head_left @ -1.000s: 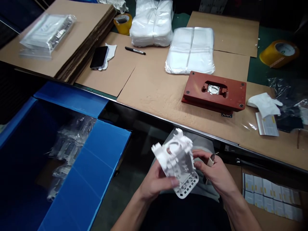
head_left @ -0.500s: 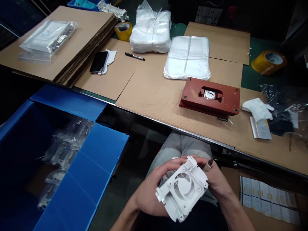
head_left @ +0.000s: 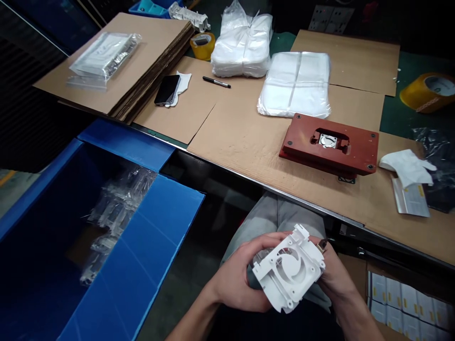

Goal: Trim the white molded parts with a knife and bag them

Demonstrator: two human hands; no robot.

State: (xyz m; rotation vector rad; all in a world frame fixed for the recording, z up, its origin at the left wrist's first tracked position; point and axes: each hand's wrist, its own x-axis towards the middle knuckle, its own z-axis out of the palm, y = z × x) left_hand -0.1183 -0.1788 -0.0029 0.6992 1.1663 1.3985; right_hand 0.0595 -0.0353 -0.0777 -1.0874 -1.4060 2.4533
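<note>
A white plastic fan housing point(head_left: 292, 270), with a round opening and curved vanes, is held above my lap. My left hand point(head_left: 238, 279) wraps round its left side, the thumb below and the fingers behind. My right hand point(head_left: 334, 270) grips it from the right; most of those fingers are hidden behind the part. A small tan object with a dark end point(head_left: 322, 245) sticks out by my right hand, too small to name. Beyond, on the table, stands a red fixture block point(head_left: 329, 142) with a silvery metal piece point(head_left: 327, 140) in its recess.
To the left, an open blue box point(head_left: 152, 237) contains several bagged white parts point(head_left: 113, 213). Stacked cardboard point(head_left: 156, 61), a phone point(head_left: 167, 90), a pen point(head_left: 216, 82) and bundled clear bags point(head_left: 296, 83) lie on the table. A white glove point(head_left: 407, 166) and yellow tape point(head_left: 428, 92) are at right.
The camera view has shifted, so the scene appears further right. Both hands still hold the housing, which is slightly higher and a little turned in the picture.
</note>
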